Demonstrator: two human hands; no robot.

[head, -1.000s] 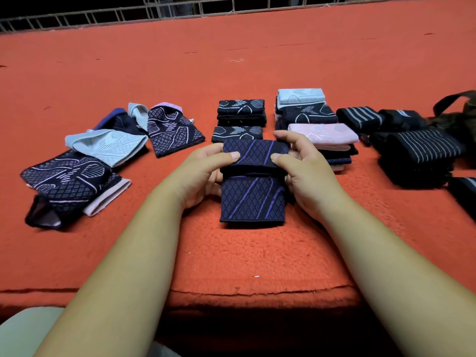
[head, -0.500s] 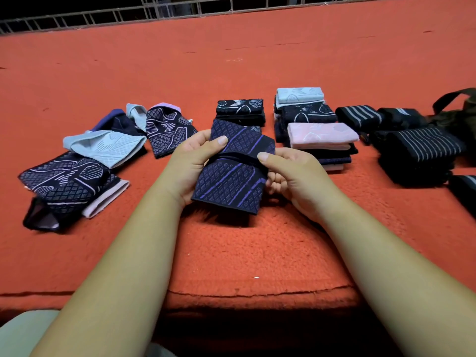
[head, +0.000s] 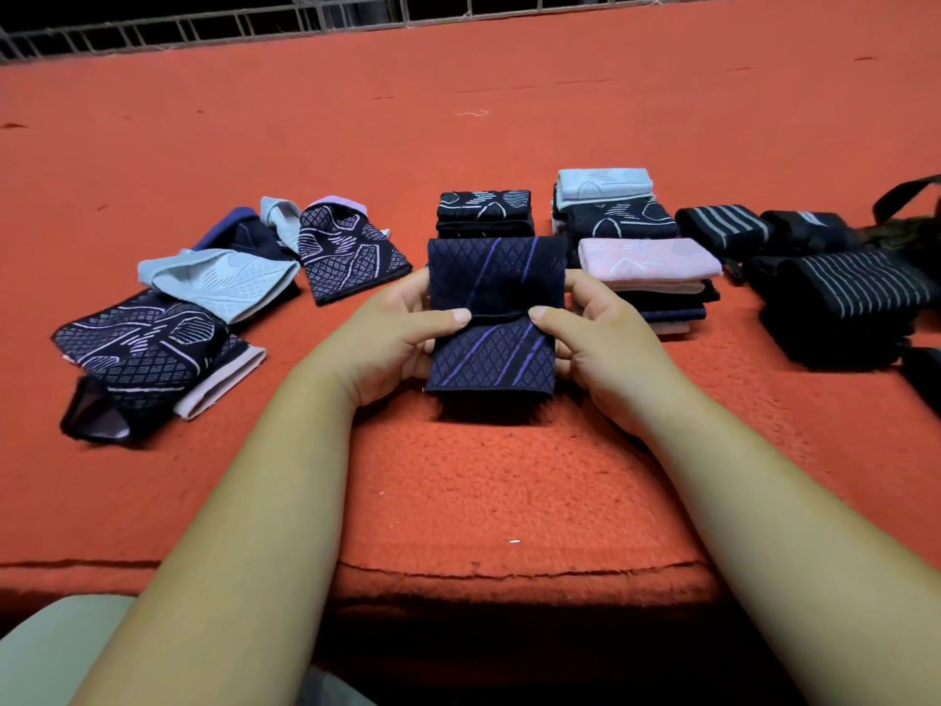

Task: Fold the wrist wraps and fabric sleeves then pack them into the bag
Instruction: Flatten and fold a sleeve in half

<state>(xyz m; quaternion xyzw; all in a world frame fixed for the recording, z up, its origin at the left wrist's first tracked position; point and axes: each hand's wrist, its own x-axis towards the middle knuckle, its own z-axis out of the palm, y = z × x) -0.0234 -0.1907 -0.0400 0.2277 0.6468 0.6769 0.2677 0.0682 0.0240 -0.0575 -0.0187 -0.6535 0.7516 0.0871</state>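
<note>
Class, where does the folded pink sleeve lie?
In the head view, the pink sleeve tops the stack right of centre, just beyond the right hand and nearer than the folded pale blue sleeve.

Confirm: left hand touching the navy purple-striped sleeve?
Touching. Head view: the left hand pinches the navy sleeve at its fold, thumb pressed on top.
</note>
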